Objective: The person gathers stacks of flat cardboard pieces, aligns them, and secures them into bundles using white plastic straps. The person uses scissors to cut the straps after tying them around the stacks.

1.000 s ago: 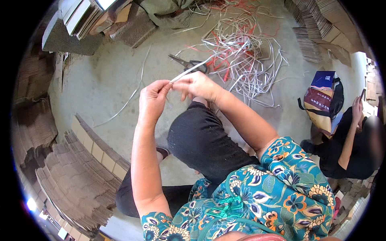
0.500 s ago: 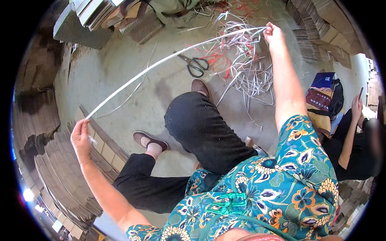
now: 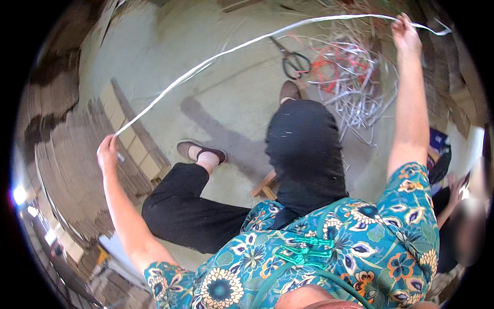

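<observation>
Two bare hands are holding one long white strip spread wide across the upper part of the view. Left hand, far out on the left, is pinching one end, thumb and fingers closed together on it; a short white bit is showing just below the grip. Right hand, raised high at upper right, is clamping the strip between thumb and fingers, and a loose tail is running on past it, kinking near the rim. Between the hands the strip is bowing upward, hanging clear of the knees. Beneath it, dark-handled scissors are lying on the floor, near the right shoe. Just right of them a tangled heap of white and red strips is spreading. Layered cardboard is standing at left, close by the left hand. Part of a wooden piece is showing between the legs, in black trousers. Another person's hand is appearing at the right edge, blurred.
</observation>
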Action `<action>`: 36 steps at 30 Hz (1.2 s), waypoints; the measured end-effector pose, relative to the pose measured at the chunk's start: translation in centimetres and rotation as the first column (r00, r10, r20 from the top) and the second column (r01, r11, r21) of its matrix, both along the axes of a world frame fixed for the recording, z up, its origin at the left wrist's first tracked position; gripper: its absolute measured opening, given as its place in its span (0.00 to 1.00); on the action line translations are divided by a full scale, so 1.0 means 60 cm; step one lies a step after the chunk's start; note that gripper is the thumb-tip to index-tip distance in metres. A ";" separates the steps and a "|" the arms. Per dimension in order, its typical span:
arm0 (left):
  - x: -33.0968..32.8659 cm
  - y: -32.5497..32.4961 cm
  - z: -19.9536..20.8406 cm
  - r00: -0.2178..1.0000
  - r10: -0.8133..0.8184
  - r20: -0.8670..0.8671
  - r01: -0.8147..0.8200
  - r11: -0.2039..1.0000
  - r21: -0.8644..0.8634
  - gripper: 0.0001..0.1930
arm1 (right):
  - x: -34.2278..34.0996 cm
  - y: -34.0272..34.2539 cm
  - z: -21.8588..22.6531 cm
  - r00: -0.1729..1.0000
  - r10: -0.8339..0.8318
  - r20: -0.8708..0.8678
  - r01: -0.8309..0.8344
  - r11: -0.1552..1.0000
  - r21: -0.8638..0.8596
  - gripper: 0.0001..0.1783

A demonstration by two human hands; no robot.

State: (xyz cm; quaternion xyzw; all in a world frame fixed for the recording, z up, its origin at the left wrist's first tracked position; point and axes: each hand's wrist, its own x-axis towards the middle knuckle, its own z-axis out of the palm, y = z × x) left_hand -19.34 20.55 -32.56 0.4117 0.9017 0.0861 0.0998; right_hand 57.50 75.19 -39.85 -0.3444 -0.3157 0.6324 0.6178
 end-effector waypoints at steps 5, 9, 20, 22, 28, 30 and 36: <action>0.008 0.028 -0.060 0.997 0.076 0.033 -0.068 0.974 -0.215 0.13 | -0.082 0.013 -0.038 0.950 0.077 0.301 -0.021 0.982 -0.186 0.18; -0.026 -0.050 -0.098 0.998 0.031 0.053 -0.007 0.913 -0.409 0.29 | -0.192 -0.101 -0.134 0.681 0.501 0.535 -0.126 0.799 -0.588 0.25; 0.018 -0.312 -0.130 0.976 0.204 0.070 -0.210 0.973 0.094 0.22 | -0.597 -0.137 -0.050 -0.070 0.571 0.818 -0.517 0.680 -0.519 0.21; 0.010 -0.357 -0.088 0.952 0.300 -0.060 -0.283 0.939 0.193 0.20 | -0.736 -0.204 -0.011 -0.146 0.517 0.843 -0.620 0.616 -0.485 0.19; -0.008 -0.474 -0.009 0.419 0.854 0.308 -0.817 0.207 0.538 0.31 | -1.036 -0.492 0.093 -0.283 0.370 0.885 -0.935 0.100 -0.341 0.19; -0.003 -0.508 -0.021 0.265 0.754 0.601 -0.760 -0.220 0.611 0.40 | -1.081 -0.582 0.105 -0.365 0.307 0.879 -0.930 -0.076 -0.360 0.19; -0.064 -0.549 -0.030 0.152 0.260 0.954 -0.737 -0.613 0.285 0.56 | -1.123 -0.723 0.043 -0.472 0.468 0.747 -0.875 -0.143 -0.463 0.21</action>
